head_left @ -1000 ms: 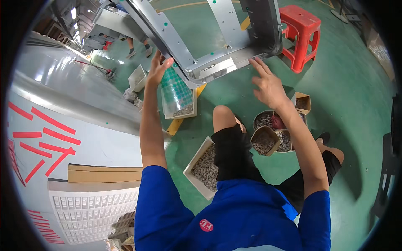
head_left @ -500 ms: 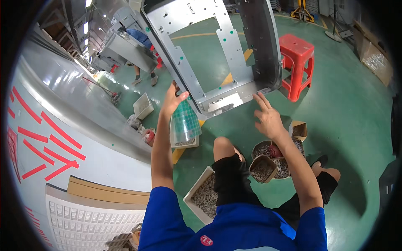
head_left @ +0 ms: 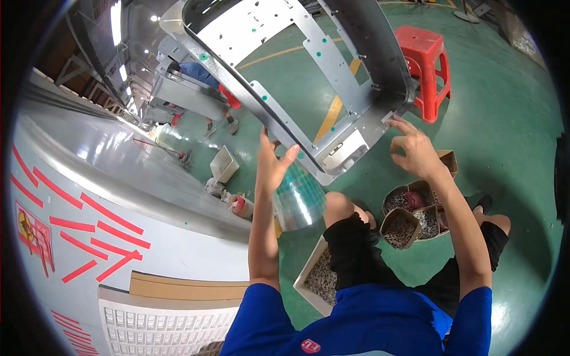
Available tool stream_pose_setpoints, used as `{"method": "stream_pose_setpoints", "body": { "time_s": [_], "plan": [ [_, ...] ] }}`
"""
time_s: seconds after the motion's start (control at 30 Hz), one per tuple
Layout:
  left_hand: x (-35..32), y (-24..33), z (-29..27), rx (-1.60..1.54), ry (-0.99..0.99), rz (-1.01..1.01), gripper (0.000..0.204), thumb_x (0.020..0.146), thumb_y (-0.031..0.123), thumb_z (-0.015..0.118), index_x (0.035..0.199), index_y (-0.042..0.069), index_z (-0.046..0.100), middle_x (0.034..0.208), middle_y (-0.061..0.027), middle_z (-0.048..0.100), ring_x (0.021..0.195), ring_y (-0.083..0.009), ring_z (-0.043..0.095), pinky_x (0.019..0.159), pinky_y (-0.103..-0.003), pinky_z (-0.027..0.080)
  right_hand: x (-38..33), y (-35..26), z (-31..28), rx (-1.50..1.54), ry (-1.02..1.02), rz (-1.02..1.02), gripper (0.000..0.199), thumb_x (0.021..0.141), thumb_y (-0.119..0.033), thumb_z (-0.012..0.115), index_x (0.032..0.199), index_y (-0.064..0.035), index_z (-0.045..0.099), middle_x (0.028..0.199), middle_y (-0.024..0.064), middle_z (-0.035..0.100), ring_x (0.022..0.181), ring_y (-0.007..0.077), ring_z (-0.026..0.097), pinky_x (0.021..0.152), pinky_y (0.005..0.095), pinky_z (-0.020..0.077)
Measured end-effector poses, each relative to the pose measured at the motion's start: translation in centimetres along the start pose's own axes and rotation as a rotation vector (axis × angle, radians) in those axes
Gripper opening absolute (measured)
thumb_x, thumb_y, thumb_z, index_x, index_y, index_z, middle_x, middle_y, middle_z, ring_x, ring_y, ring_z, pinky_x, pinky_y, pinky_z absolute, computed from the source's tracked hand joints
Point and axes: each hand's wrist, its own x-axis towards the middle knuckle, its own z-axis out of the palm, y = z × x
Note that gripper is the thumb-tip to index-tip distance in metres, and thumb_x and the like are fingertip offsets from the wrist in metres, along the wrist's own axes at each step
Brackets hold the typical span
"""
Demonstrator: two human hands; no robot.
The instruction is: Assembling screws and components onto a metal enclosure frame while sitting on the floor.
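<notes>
A large grey metal frame [head_left: 365, 129] with rounded corners and a cut-out back plate is raised, tilted, in front of me. My left hand [head_left: 274, 163] grips its lower left edge, with the thumb in front and the other fingers partly hidden behind. Below that hand hangs a clear plastic sheet [head_left: 300, 199] bearing rows of green dots; where it is held is hidden. Similar green dots sit on the frame. My right hand [head_left: 415, 151] touches the lower right corner with an extended fingertip, its other fingers apart and half bent.
Cut-open boxes of small metal parts [head_left: 399, 230] stand by my right leg, and a white bin of parts [head_left: 320, 279] by my left. A red stool [head_left: 424, 74] is beyond the frame. A white panel with red tape strips [head_left: 119, 237] lies left. Another person [head_left: 199, 74] works farther back.
The view has shifted, so most things appear farther right. The frame is tilted more, its lower edge now sloping up to the right. My right fingertip remains at its corner.
</notes>
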Motion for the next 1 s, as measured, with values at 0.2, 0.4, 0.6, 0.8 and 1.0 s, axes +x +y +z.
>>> {"method": "stream_pose_setpoints", "body": {
  "time_s": [0.2,0.4,0.6,0.8,1.0],
  "plan": [
    [-3.3,4.4,2.3,0.169,0.065,-0.187,0.091,0.079,0.030,0.070,0.139,-0.010,0.014,0.112,-0.0255,0.057,0.107,-0.0285,0.057,0.085,-0.036,0.048,0.7,-7.4,-2.0,0.272,0.146,-0.110,0.033,0.070,-0.007,0.068,0.102,-0.0009,0.061,0.099,0.0149,0.064,0.095,0.0296,0.059,0.087,0.0384,0.0434],
    [-3.7,4.6,4.4,0.333,0.145,-0.090,0.094,0.076,0.032,0.075,0.139,-0.008,0.018,0.107,-0.0242,0.058,0.104,-0.0262,0.058,0.072,-0.030,0.051,-1.2,-10.4,-2.2,0.460,0.185,-0.206,0.042,0.067,-0.007,0.066,0.107,0.0041,0.060,0.096,0.0178,0.064,0.093,0.0315,0.061,0.087,0.0389,0.0438],
    [-3.3,-2.6,0.3,0.344,0.241,-0.235,0.065,0.087,0.028,0.064,0.135,-0.005,0.035,0.125,-0.0196,0.054,0.106,-0.0242,0.056,0.094,-0.031,0.041,-3.8,-2.3,-0.8,0.682,0.295,0.075,0.025,0.074,-0.014,0.064,0.097,-0.0047,0.066,0.089,0.0153,0.067,0.083,0.0328,0.064,0.076,0.0402,0.0506],
    [-1.5,1.7,4.6,0.235,0.215,-0.114,0.076,0.086,0.038,0.063,0.136,-0.010,0.031,0.125,-0.0202,0.052,0.113,-0.0249,0.053,0.098,-0.032,0.039,-12.4,7.4,-0.9,0.354,0.064,0.440,0.024,0.077,-0.013,0.062,0.095,0.0031,0.063,0.088,0.0189,0.067,0.081,0.0293,0.066,0.073,0.0363,0.0507],
    [0.3,2.6,8.7,0.294,0.247,-0.125,0.097,0.071,0.058,0.070,0.130,-0.013,0.039,0.126,-0.0203,0.051,0.115,-0.0267,0.051,0.097,-0.033,0.038,-21.3,12.8,10.5,0.269,-0.247,0.497,0.019,0.077,-0.014,0.063,0.093,-0.0055,0.068,0.086,0.0110,0.068,0.079,0.0256,0.066,0.075,0.0336,0.0514]
  ]
}}
